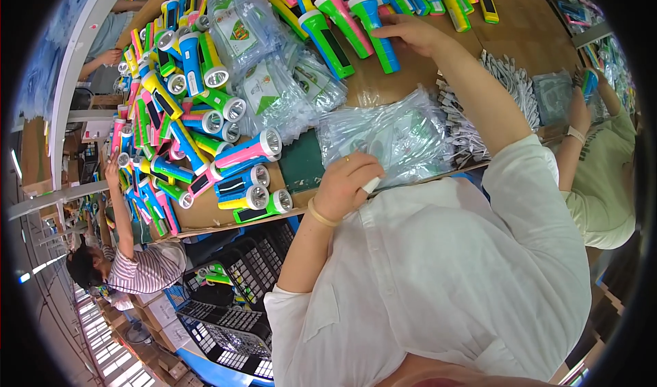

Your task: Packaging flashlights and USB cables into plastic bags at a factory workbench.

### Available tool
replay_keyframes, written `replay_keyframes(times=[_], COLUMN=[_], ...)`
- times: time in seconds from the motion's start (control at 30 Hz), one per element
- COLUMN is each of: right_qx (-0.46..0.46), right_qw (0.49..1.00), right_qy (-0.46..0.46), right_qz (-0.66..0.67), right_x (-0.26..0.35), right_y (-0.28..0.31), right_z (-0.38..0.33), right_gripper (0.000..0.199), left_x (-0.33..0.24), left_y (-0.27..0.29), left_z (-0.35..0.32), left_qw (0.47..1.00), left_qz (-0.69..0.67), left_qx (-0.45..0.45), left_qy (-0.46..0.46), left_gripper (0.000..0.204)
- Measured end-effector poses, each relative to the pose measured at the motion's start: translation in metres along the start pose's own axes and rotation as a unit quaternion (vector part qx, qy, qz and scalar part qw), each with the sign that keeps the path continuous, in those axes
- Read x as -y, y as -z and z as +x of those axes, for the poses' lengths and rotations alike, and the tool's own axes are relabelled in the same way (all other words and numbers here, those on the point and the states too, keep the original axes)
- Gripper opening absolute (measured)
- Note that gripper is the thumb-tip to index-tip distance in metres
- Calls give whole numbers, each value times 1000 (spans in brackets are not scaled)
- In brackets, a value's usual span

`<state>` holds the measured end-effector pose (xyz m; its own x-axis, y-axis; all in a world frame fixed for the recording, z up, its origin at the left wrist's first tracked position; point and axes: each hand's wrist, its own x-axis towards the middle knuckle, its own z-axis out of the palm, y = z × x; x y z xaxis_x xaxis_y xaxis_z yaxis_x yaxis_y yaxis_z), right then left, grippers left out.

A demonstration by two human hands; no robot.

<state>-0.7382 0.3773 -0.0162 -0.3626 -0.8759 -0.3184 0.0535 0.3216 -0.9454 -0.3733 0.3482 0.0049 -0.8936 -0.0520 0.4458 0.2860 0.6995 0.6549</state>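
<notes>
My right hand point(413, 35) reaches far across the table, its fingers on a blue and green flashlight point(387, 53) with a white-rimmed head. Beside that one lie a pink and green flashlight point(348, 24) and a green and blue flashlight with a dark panel point(328, 45). Close to my body, my left hand point(348, 187) is closed at the near edge of a stack of clear plastic bags point(404, 130). A small white piece point(371, 185) shows at its fingertips; its kind is unclear.
Many colourful flashlights point(195, 123) are heaped at the left, beside packed clear bags point(270, 89). Bundled white cables point(506, 79) lie right of the bag stack. Black crates point(233, 325) stand below the table. Co-workers sit at the left point(147, 267) and right point(602, 175).
</notes>
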Motion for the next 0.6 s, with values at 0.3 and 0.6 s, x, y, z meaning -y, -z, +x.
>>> replay_keyframes(times=[0.3,0.6], right_qx=[101,235], right_qw=[989,858], right_qy=[90,140], right_qz=[-56,-434], right_x=[42,49], right_y=[-99,-88], right_z=[-143,-167], right_gripper=[59,42], left_x=[-1,-2], left_y=[-1,6], left_z=[-4,-11], left_qw=[996,984], left_qz=[-41,-35], left_qx=[-70,-168], left_qy=[45,55], left_gripper=[15,17])
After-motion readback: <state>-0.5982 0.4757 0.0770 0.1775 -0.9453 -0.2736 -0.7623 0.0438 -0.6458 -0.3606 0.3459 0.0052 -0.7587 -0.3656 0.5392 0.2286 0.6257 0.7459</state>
